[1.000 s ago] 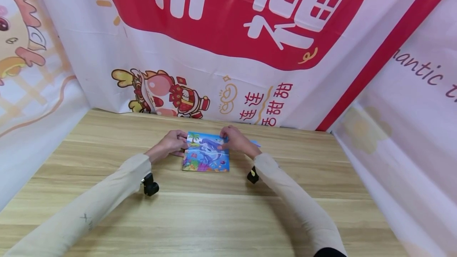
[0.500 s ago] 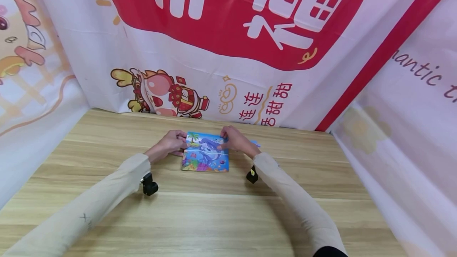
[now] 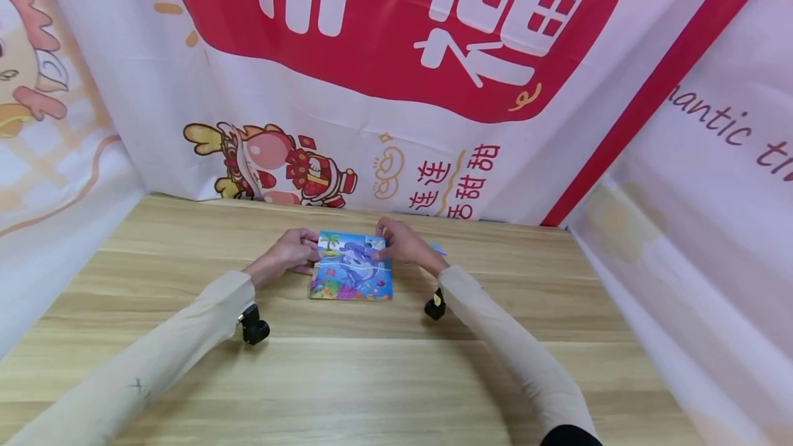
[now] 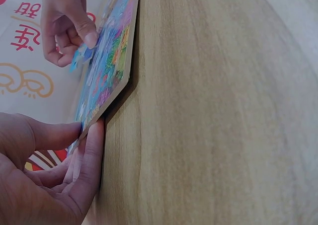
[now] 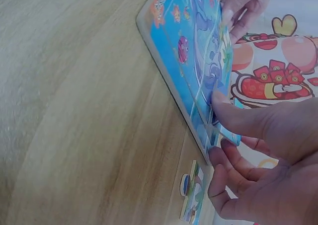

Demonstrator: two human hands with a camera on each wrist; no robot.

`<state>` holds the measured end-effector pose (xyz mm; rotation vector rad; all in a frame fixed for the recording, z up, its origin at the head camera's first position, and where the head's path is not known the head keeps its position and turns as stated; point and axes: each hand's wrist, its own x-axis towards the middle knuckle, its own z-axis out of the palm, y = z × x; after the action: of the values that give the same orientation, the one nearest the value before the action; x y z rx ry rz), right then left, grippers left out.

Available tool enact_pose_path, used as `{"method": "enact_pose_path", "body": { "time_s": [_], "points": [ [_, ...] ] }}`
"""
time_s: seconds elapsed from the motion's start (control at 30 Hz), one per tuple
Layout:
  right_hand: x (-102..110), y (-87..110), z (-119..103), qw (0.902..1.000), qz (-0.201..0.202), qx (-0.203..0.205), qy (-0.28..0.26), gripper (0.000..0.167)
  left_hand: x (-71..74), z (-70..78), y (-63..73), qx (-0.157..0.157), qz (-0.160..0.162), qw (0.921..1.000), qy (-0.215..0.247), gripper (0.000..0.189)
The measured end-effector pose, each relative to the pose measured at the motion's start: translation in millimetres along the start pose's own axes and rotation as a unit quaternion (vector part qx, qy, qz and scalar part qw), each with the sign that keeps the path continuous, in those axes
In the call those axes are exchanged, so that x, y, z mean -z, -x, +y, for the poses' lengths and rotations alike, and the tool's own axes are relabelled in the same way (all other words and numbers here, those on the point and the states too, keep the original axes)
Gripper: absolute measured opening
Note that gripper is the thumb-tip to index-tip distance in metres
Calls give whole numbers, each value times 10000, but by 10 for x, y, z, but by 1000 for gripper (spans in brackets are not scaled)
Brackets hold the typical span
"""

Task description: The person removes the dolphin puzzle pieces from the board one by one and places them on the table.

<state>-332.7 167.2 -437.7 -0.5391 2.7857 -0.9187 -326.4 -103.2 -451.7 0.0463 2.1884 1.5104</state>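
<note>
Head view: left hand (image 3: pixel 296 251) pinches puzzle board (image 3: pixel 350 281) edge, right hand (image 3: pixel 399 241) pinches blue piece (image 4: pixel 79 59); loose piece (image 5: pixel 193 196) beside right hand.

Head view turned slightly right; puzzle (image 3: pixel 351 279) appears further left.

Looks like a small draped recording booth, walled on three sides with printed cloth. Has a far hanging (image 3: pixel 347 103) directly behind the counter (image 3: pixel 347 377), a left hanging (image 3: pixel 58 177) and a right hanging (image 3: pixel 700 226), meeting in corners at its edges. Bears, on the far cloth, a large red emblem (image 3: pixel 396 40) with white Chinese characters and a festive cartoon figure (image 3: pixel 272 165) printed sideways; on the right, cursive English lettering (image 3: pixel 712 115). Finished in pale wood grain below. Hints at recording through black wrist cameras (image 3: pixel 255 329). Cannot tell whether inside a home, shop or office.
</note>
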Motion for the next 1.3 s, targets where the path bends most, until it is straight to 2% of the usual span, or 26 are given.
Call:
{"method": "enact_pose_path", "body": {
  "time_s": [0.2, 0.33, 0.47, 0.7, 0.8, 1.1, 1.3],
  "points": [
    [49, 16, 71, 9976, 240, 83, -637, 24, -18, 31, -13, 60, 10, 10000, -36, 56],
    [97, 42, 88, 9907, 202, 63, -1341, 23, -18, 45, -18, 64, 18, 10000, -45, 56],
    [149, 83, 107, 9763, 163, -183, -2152, 25, -14, 51, -21, 41, 19, 10000, -34, 55],
    [238, 132, 208, 9505, 244, -556, -3048, 29, -7, 47, -22, 33, 34, 10000, -23, 55],
    [284, 145, 277, 9482, 247, -629, -3105, 28, 2, 45, -19, 8, 20, 10000, -8, 54],
    [474, 273, 445, 9502, 404, -1021, -2916, 35, -5, 29, -23, 40, 39, 10000, 10, 55],
    [618, 399, 610, 9504, 528, -975, -2906, 40, -9, 1, -29, 84, 60, 9999, -3, 55]
  ]
}}
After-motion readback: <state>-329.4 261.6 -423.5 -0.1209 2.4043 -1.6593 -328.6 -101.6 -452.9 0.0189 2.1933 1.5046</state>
